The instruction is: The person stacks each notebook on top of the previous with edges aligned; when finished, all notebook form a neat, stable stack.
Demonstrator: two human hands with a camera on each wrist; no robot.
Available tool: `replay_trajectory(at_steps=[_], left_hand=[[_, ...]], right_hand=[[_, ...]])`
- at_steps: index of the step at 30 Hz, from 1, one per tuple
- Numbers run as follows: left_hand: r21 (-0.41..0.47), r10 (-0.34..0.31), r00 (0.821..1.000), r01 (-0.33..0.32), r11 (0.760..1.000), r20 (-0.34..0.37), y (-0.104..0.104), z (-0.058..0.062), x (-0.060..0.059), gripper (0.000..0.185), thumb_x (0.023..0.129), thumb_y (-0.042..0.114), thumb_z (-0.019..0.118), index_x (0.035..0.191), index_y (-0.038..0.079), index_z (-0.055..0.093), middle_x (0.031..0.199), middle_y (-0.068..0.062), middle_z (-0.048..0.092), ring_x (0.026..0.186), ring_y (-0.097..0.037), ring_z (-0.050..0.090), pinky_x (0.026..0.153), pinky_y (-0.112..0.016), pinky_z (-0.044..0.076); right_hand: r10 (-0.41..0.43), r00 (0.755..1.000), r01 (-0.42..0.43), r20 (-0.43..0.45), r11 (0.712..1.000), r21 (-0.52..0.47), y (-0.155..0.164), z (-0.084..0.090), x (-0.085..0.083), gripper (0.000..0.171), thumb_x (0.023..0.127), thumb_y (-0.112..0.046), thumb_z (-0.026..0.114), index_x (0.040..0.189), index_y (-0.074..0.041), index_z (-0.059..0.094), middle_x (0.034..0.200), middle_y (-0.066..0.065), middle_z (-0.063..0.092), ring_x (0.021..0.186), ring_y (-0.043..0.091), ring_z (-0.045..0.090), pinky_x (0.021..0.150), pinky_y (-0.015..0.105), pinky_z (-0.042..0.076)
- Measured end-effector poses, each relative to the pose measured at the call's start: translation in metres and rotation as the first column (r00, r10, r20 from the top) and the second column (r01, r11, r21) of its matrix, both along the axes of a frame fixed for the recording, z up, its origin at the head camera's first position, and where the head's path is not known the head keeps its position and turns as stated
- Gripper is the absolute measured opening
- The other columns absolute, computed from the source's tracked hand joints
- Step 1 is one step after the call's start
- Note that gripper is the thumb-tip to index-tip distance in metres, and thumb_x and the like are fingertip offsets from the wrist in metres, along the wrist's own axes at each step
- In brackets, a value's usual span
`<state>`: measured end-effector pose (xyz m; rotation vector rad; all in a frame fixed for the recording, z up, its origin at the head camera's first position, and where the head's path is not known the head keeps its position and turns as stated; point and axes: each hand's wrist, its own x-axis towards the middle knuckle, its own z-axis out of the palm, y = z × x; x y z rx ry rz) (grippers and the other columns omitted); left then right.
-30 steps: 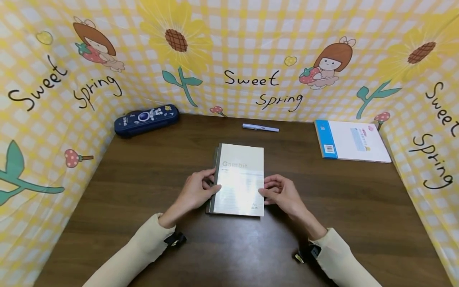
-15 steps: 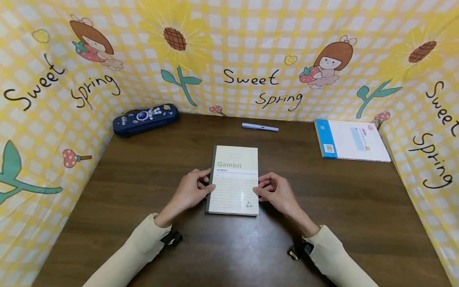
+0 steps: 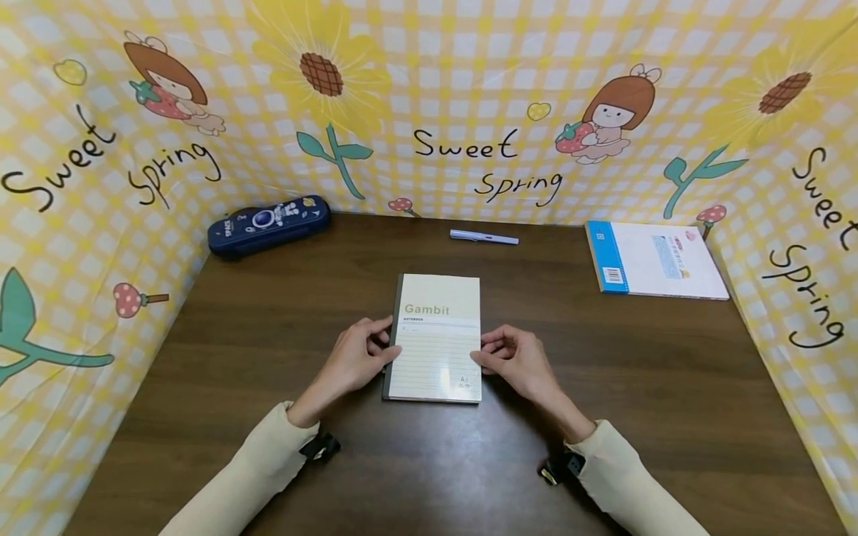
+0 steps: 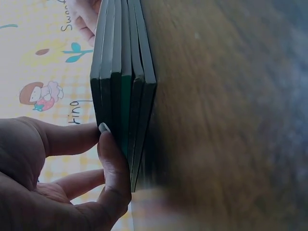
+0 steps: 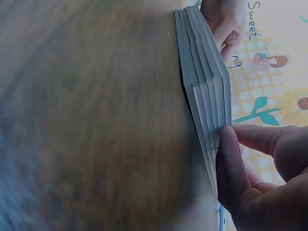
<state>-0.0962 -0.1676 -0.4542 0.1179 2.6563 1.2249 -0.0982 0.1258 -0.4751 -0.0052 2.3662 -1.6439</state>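
A stack of several notebooks lies flat on the brown table [image 3: 429, 461] in front of me. Its top notebook [image 3: 436, 335] has a cream cover marked "Gambit" and a dark spine on the left. My left hand [image 3: 355, 357] grips the spine side, thumb at the cover's edge and bent fingers against the spines [image 4: 110, 96], one of which is green. Opposite, my right hand [image 3: 519, 361] holds the other long side, its thumb on the cover's edge and its fingers against the page edges [image 5: 207, 106]. The spines look roughly lined up, with thin gaps between some.
At the back left sits a navy pencil case [image 3: 268, 225] with space pictures. A light blue pen [image 3: 484, 237] lies behind the stack. A white and blue book [image 3: 660, 259] lies at the back right. Yellow checked cloth [image 3: 429, 74] walls the table's back and sides.
The top notebook, earlier offset to the right with another showing under its left edge, has come left and down into line with the stack. Both hands have shifted slightly left with it.
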Motion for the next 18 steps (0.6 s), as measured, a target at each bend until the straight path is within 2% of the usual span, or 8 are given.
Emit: replay_trajectory(at_steps=[7,14,18], left_hand=[[-0.007,-0.005,1.0,0.005,1.0,-0.014,0.002,-0.004,-0.001,0.06,0.096,0.015,0.076,0.149,-0.002,0.054,0.11,-0.015,0.065,0.081,-0.017,0.062,0.072,-0.026,0.051],[-0.03,-0.024,0.999,0.023,0.999,-0.041,-0.003,-0.008,0.001,0.061,0.097,0.022,0.075,0.151,0.002,0.053,0.118,-0.017,0.068,0.085,-0.018,0.069,0.075,-0.032,0.057],[-0.053,-0.058,0.997,0.056,0.997,-0.041,-0.007,-0.006,0.003,0.061,0.098,0.025,0.074,0.151,0.004,0.052,0.122,-0.017,0.068,0.087,-0.017,0.07,0.078,-0.035,0.059]], right_hand=[[0.067,0.997,-0.066,0.033,0.998,-0.014,0.006,-0.001,0.0,0.033,0.091,-0.018,0.082,0.113,0.002,0.067,0.095,0.017,0.072,0.072,0.018,0.071,0.068,0.034,0.065],[0.192,0.98,-0.195,0.045,0.978,0.081,0.017,0.006,0.0,0.03,0.101,-0.029,0.071,0.119,-0.006,0.066,0.107,0.015,0.073,0.08,0.019,0.072,0.071,0.032,0.063],[0.274,0.961,-0.274,0.023,0.947,0.17,0.026,0.013,-0.001,0.03,0.102,-0.03,0.069,0.123,-0.008,0.067,0.109,0.011,0.072,0.082,0.017,0.07,0.072,0.029,0.061]])
